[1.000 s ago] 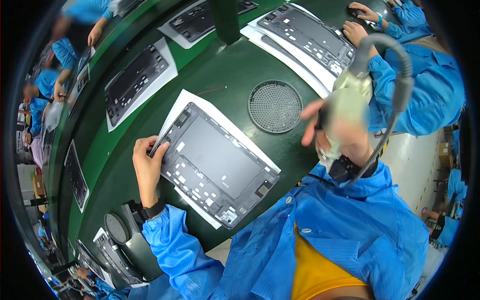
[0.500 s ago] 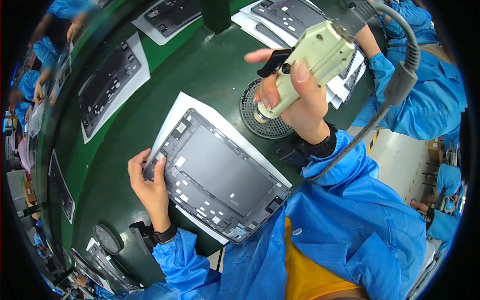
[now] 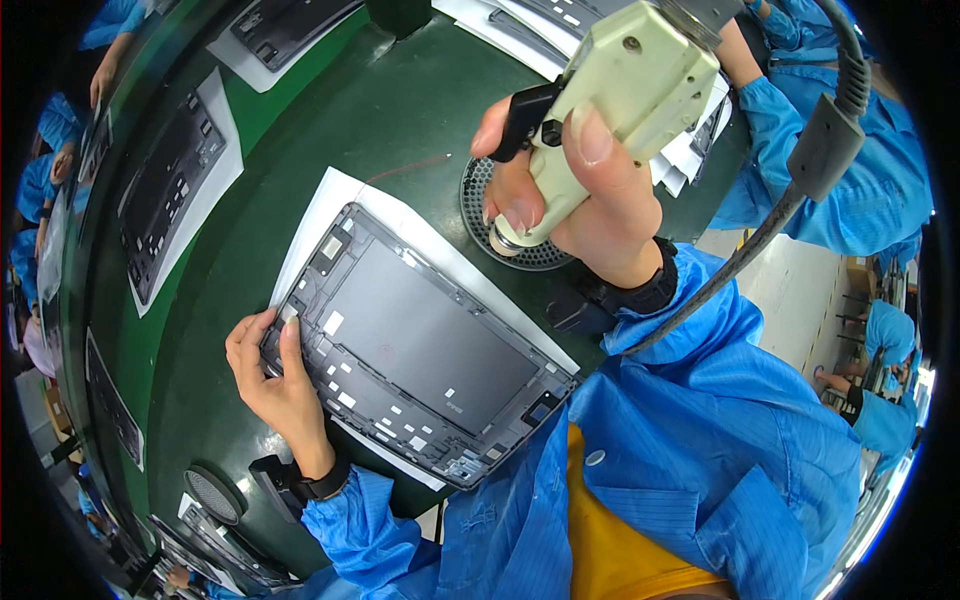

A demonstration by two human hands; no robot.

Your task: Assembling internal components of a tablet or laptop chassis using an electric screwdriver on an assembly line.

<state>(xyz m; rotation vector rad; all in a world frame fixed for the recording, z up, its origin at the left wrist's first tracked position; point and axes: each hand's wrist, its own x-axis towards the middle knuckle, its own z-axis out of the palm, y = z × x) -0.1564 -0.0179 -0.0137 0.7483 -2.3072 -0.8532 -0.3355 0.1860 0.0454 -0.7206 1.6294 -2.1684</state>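
- The right hand is gripping a cream-coloured electric screwdriver, fingers wrapped closed around its body, thumb lying along the side.
- The screwdriver's tip end is pointing down, over a round perforated metal dish sitting just under that hand; whether it is touching the dish cannot be told.
- A thick grey cable is running from the tool's top, curving past the right wrist, which is wearing a black wrist strap.
- The left hand is resting with fingers spread and pressing down on the near-left corner of a dark rectangular tablet frame, holding nothing inside the palm.
- The frame is lying flat between the two hands, on a white paper sheet spreading out past its edges, all on a green work surface.
- The left wrist is wearing a black band.
- Beyond the left hand, further dark frames on white sheets are lying along the green surface.
- Beyond the right hand, another person in a blue sleeve is working nearby.
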